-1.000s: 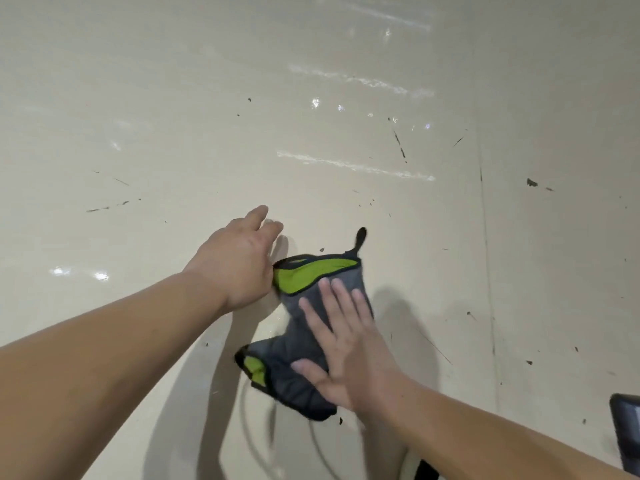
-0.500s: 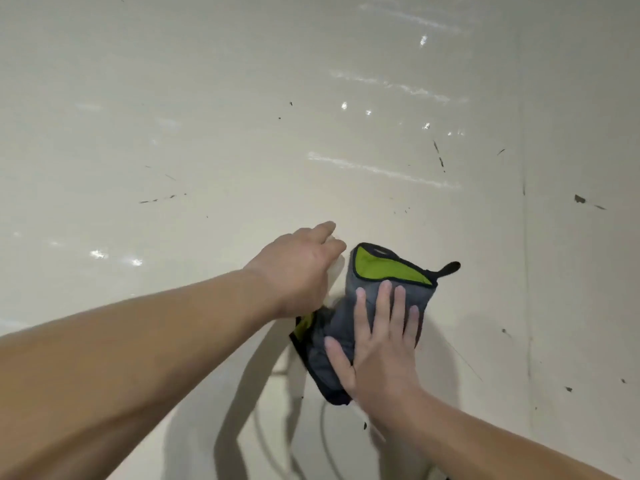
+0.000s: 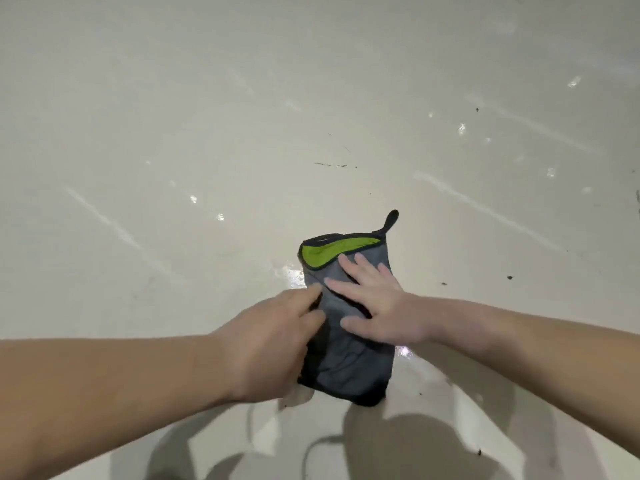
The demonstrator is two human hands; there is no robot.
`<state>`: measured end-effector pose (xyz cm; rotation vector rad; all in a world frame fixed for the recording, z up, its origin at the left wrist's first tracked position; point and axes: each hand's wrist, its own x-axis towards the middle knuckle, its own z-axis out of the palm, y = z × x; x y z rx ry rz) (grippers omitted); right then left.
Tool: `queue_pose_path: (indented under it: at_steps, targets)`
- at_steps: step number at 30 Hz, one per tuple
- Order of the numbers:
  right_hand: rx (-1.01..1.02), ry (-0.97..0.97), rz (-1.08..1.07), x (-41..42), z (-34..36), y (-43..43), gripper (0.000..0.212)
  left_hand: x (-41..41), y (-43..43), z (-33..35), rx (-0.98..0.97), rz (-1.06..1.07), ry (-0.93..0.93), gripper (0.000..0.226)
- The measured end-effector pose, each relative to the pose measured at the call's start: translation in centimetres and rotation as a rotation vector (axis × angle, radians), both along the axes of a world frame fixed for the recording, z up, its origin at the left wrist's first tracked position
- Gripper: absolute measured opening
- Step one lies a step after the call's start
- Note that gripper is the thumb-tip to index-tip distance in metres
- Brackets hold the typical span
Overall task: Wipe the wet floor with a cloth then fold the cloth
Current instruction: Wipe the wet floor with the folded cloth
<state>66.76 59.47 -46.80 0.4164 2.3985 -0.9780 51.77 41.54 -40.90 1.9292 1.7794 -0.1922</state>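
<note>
A grey cloth (image 3: 346, 362) with a green inner face and black edging lies folded lengthwise on the pale floor (image 3: 173, 168), its black hanging loop pointing away from me. My right hand (image 3: 374, 303) presses flat on the cloth's upper middle, fingers spread and straight. My left hand (image 3: 270, 344) sits at the cloth's left edge with its fingers touching the fabric; the fingertips hide part of that edge, so a pinch cannot be made out.
Wet glints show on the floor beside the cloth at its left (image 3: 291, 273) and right (image 3: 403, 351). Small dark specks (image 3: 334, 164) and faint streaks dot the glossy floor. My shadow falls along the near edge.
The cloth now lies straighter and longer, loop pointing up. My left hand came from beside the cloth onto its left edge. My right hand stays pressed on it. The view shifted left.
</note>
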Motion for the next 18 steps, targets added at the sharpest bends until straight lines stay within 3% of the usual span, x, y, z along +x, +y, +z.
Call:
queue_pose_path:
  at_steps: [3, 6, 9, 13, 15, 18]
  targets:
    - [0.054, 0.159, -0.231, 0.1, 3.7, 2.4, 0.04, 2.7, -1.4, -2.4, 0.162, -0.166, 0.075, 0.06]
    - [0.128, 0.042, -0.352, -0.3, 6.6, 3.5, 0.021, 5.4, 0.9, -6.5, 0.208, -0.088, 0.064, 0.066]
    - [0.156, -0.177, -0.291, -1.4, 8.3, 4.1, 0.019, 7.3, 2.6, -9.0, 0.143, 0.066, 0.08, 0.066]
    - [0.227, -0.379, -0.051, -4.6, 9.1, 2.9, 0.025, 6.6, 0.3, -10.4, 0.154, 0.048, 0.1, 0.07]
    - [0.245, -0.401, 0.063, -7.5, 8.7, 1.6, 0.027, 5.1, -1.8, -10.3, 0.143, 0.071, 0.097, 0.069]
    - [0.267, -0.264, 0.084, -12.7, 6.9, -0.5, 0.026, 3.3, -5.8, -10.3, 0.16, 0.192, 0.102, 0.069]
